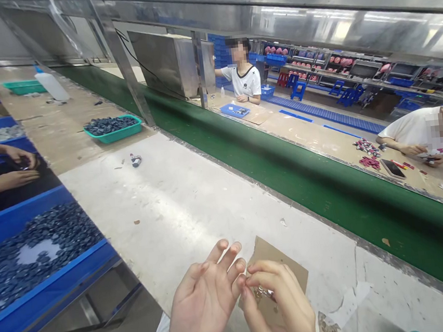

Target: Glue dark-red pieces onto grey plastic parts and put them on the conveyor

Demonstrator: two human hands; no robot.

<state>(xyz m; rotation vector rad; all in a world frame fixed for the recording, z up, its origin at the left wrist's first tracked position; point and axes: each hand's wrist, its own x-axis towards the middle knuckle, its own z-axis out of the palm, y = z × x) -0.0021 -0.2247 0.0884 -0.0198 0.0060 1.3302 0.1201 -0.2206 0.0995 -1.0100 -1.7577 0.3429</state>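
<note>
My left hand (207, 303) is turned palm up, its fingers spread and the palm bare. Close against its little finger, my right hand (284, 303) curls with thumb and fingertips brought together in a pinch. What the pinch holds, if anything, is too small to make out. Small shiny metallic pieces (264, 293) show between the right thumb and fingers; I cannot tell whether they are held or lie beneath. Under the hands lies a brown cardboard piece (294, 269) on the white worktop (171, 218).
A teal tray (119, 135) heaped with dark pieces stands further up the bench, near a small dark-and-white item (136, 160). At left is a blue bin (69, 259) of dark pieces, with a co-worker's hands (20, 167) beyond. A green conveyor belt (268, 166) separates me from two seated people.
</note>
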